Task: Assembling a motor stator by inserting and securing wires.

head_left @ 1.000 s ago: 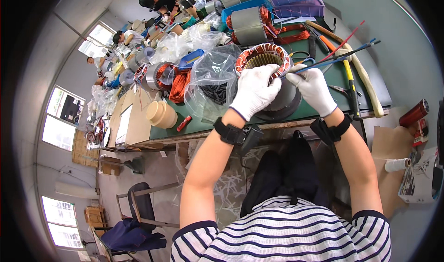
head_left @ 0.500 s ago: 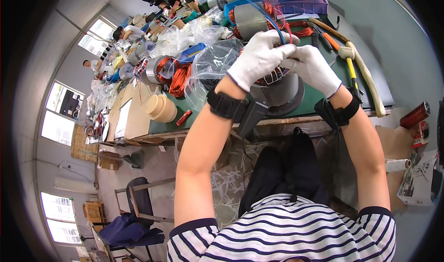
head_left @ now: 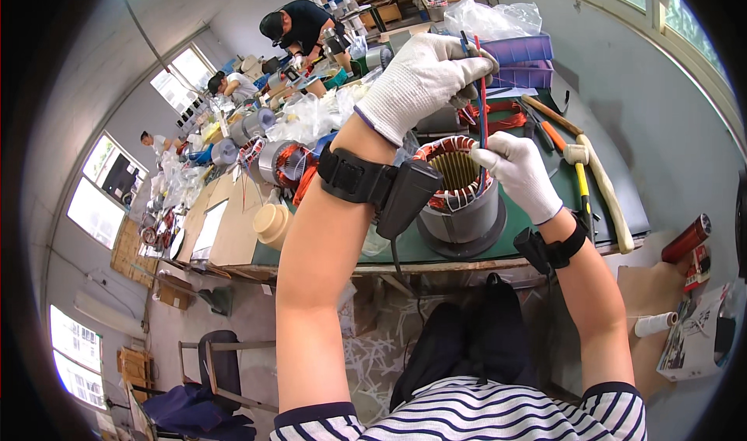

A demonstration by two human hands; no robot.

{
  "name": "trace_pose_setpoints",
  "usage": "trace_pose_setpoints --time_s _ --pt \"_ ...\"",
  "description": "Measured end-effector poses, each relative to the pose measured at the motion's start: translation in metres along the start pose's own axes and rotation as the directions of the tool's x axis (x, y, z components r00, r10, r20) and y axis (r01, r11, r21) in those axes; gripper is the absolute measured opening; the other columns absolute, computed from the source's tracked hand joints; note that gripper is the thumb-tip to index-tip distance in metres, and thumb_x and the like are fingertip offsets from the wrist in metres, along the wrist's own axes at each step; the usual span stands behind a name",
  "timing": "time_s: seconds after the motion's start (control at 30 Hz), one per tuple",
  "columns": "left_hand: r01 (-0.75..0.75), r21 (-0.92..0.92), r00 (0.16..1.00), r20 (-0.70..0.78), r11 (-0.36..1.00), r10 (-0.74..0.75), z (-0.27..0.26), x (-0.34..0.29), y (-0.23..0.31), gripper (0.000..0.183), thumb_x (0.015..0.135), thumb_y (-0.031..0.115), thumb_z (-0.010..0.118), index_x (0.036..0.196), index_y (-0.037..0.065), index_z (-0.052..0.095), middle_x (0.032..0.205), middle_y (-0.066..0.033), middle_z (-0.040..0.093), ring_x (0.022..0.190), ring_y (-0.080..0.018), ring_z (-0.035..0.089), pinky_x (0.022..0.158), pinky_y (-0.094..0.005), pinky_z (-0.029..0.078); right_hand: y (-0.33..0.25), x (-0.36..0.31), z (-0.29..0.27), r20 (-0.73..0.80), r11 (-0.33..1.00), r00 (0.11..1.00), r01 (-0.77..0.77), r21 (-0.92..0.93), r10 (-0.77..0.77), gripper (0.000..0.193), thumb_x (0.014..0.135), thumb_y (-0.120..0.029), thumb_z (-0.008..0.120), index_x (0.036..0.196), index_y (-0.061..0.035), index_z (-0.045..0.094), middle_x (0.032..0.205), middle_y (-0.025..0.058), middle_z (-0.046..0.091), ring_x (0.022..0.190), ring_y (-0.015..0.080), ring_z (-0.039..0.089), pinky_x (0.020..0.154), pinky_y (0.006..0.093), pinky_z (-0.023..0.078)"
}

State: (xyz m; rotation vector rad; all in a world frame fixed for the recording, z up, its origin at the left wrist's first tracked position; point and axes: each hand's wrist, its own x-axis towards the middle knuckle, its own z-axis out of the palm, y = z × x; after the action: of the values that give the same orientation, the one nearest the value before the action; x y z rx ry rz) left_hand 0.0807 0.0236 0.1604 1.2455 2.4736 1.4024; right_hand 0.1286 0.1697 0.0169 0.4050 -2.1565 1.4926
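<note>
A grey motor stator (head_left: 462, 223) stands upright on the green bench top, its copper windings (head_left: 454, 201) laced with white cord around the open bore. Red and blue lead wires (head_left: 482, 118) rise from its right rim. My left hand (head_left: 424, 83), in a white knit glove, is raised above the stator with its fingers closed around the upper part of these wires; their tips stick out above. Lower down, my gloved right hand (head_left: 523, 175) pinches the wires with thumb and forefinger, just over the winding's right edge.
Right of the stator lie a yellow-handled hammer (head_left: 580, 169), a long wooden handle (head_left: 608, 184) and orange-handled pliers (head_left: 552, 132). Purple bins (head_left: 523, 75) stand behind. A cream cup (head_left: 272, 225) sits left, before plastic bags and more stators. Another person (head_left: 299, 33) works farther back.
My hands have moved apart: the left went up along the wires, the right came down near the winding. The view has tilted up, and the stator's bore now shows.
</note>
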Motion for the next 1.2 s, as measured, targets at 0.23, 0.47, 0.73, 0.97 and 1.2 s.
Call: trace_pose_setpoints --time_s 0.23,0.47,0.73,0.97,1.2 --pt "-0.183 -0.114 0.968 -0.197 0.976 0.158 -0.002 -0.002 -0.012 0.026 0.089 0.020 0.061 0.105 -0.001 0.066 0.086 -0.0032 0.067 0.070 -0.0062 0.060 0.063 -0.0213 0.050 0.025 -0.013 0.005 0.080 0.967 0.994 -0.091 0.240 0.073 0.020 0.079 -0.006 0.066 0.097 0.0035 0.064 0.079 0.0109 0.064 0.071 0.0148 0.059 0.069 0.0271 0.048" --pt "-0.084 0.504 0.988 -0.072 0.860 0.139 0.069 -0.088 -0.128 0.045 0.077 0.031 0.068 0.113 0.005 0.060 0.101 -0.0129 0.062 0.095 -0.0289 0.059 0.088 -0.0395 0.046 0.042 -0.041 0.016 -0.034 0.917 0.974 -0.199 0.345 0.224 0.023 0.083 -0.006 0.057 0.104 0.0036 0.062 0.076 0.0014 0.059 0.071 0.0092 0.054 0.066 0.0238 0.044" --pt "-0.164 0.677 0.951 -0.085 0.717 0.298 0.097 -0.096 -0.134 0.040 0.070 0.028 0.072 0.104 0.010 0.060 0.091 -0.0083 0.060 0.088 -0.0288 0.057 0.082 -0.0389 0.043 0.044 -0.045 0.029 -0.121 0.960 0.990 -0.039 0.278 0.075 0.011 0.083 -0.005 0.059 0.092 -0.0011 0.064 0.076 -0.0025 0.060 0.067 0.0058 0.052 0.059 0.0230 0.043" --pt "-0.148 0.680 0.929 -0.153 0.718 0.336 0.102 -0.096 -0.140 0.037 0.069 0.030 0.072 0.097 0.007 0.061 0.085 -0.0080 0.060 0.083 -0.0278 0.058 0.079 -0.0383 0.042 0.044 -0.054 0.049 -0.210 0.669 0.903 -0.107 0.736 0.376 0.010 0.086 -0.008 0.066 0.083 0.0013 0.064 0.075 0.0009 0.064 0.068 0.0043 0.054 0.061 0.0195 0.042" --pt "-0.126 0.691 0.915 -0.197 0.711 0.353 0.105 -0.092 -0.139 0.031 0.068 0.025 0.073 0.091 0.008 0.061 0.077 -0.0073 0.058 0.076 -0.0271 0.057 0.074 -0.0383 0.041 0.046 -0.049 0.070 -0.329 0.735 0.893 -0.004 0.678 0.308 0.010 0.086 -0.007 0.065 0.084 0.0027 0.062 0.075 0.0034 0.064 0.069 0.0058 0.056 0.062 0.0202 0.044"
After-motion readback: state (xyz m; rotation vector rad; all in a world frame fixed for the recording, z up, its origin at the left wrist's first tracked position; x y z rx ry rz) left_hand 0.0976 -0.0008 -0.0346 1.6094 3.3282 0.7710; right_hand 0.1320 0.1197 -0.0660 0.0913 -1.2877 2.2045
